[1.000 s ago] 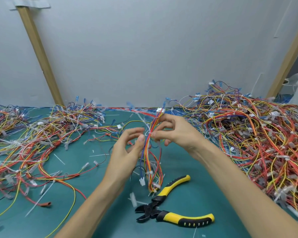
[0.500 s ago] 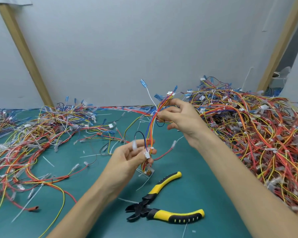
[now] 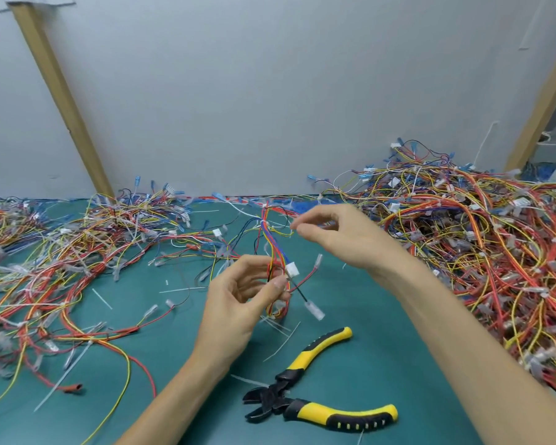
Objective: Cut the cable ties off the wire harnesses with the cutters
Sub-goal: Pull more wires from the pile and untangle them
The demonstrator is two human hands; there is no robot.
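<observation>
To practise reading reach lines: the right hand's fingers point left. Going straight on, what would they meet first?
The right hand would probably meet the harness wires above the left hand; depth unclear.

You find no readable text, label, brand or number anywhere on the cutters (image 3: 318, 403), wires or wall.

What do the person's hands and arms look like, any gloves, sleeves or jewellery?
The left hand and right hand are both bare: no gloves, and no rings that show. The left forearm and right forearm are bare too, with no sleeve, watch or wristband in view up to the picture's edge.
</observation>
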